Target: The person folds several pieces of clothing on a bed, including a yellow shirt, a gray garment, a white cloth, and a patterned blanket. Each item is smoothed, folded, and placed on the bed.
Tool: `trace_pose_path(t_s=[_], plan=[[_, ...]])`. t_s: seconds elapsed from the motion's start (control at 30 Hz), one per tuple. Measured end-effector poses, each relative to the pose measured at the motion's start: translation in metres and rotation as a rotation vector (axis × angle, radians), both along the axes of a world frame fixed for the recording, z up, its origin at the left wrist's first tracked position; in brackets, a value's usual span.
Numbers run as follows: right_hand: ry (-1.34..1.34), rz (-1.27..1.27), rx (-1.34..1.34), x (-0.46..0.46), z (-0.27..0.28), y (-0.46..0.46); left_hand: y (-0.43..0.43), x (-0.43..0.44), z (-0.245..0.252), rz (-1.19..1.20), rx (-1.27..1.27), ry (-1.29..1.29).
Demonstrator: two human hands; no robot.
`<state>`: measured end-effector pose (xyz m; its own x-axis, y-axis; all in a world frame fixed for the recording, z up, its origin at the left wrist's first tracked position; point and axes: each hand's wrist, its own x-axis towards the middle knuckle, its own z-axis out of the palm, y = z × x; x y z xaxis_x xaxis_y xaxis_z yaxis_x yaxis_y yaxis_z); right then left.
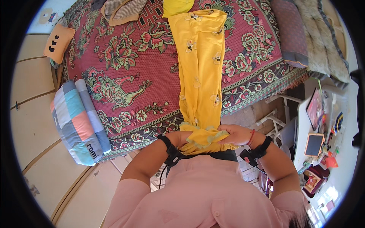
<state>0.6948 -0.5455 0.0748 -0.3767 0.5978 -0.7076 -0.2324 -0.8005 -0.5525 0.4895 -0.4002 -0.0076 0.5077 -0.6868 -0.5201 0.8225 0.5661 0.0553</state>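
Note:
Long yellow printed trousers (201, 65) stretch from the middle of the bed toward my body. Small cartoon mouse figures dot the cloth. Their near end is bunched, and a pale green scalloped trim (211, 138) shows there. My left hand (184, 138) grips this bunched end from the left, its fingertips hidden by the folds. On the other side, my right hand (235, 134) pinches the trimmed edge between thumb and fingers. Past the far end lies another yellow cloth piece (178, 7), cut off by the top of the view.
A red floral bedspread (154, 74) covers the bed. Folded checked bedding (78, 122) lies at its left edge, near an orange cushion (59, 42). A checked cloth item (122, 11) rests farther back. At right are a bolster (291, 34), a white chair (281, 122) and a cluttered table (302, 119).

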Motion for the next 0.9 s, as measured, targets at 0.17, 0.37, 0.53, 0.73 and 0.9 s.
trace_pose_path(t_s=[0.17, 0.37, 0.53, 0.73, 0.9], plan=[[-0.518, -0.274, 0.201, 0.052, -0.098, 0.037, 0.043, 0.021, -0.079, 0.252, 0.716, 0.171], [-0.983, -0.359, -0.043, 0.08, -0.171, -0.017, 0.076, -0.039, -0.13, 0.41, 1.406, 0.432], [-0.56, 0.0, -0.436, 0.038, -0.216, -0.06, 0.031, -0.045, -0.14, -0.063, 1.482, 0.037], [-0.597, -0.009, -0.349, -0.03, -0.255, -0.048, 0.02, -0.019, -0.134, -0.016, 1.058, 0.144], [-0.39, -0.448, -0.522, -0.047, -0.234, -0.07, 0.008, -0.048, -0.116, 0.232, 0.818, 0.374]])
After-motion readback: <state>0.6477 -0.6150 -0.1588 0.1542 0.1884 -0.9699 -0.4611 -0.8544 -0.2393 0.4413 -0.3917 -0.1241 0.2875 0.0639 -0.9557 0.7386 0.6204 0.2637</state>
